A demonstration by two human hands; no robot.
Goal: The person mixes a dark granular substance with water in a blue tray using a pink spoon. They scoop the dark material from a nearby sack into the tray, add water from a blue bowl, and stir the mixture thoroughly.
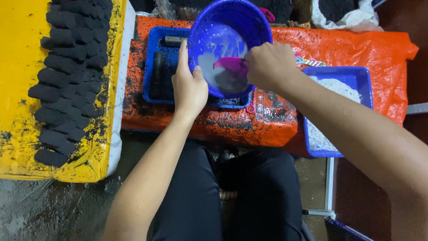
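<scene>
While the left hand (189, 87) clasps the tilted blue bowl (229, 44) at twelve o'clock over the blue tray (154, 67), pooling grey paste, the right hand (269, 67) grips a pink scoop (232, 66) inside

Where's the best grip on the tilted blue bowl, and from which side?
Probably the near-left rim of the blue bowl, from the left, where the left hand already pinches it. The bowl tilts toward the person, leaving its mouth free for the right hand and pink scoop.
</scene>
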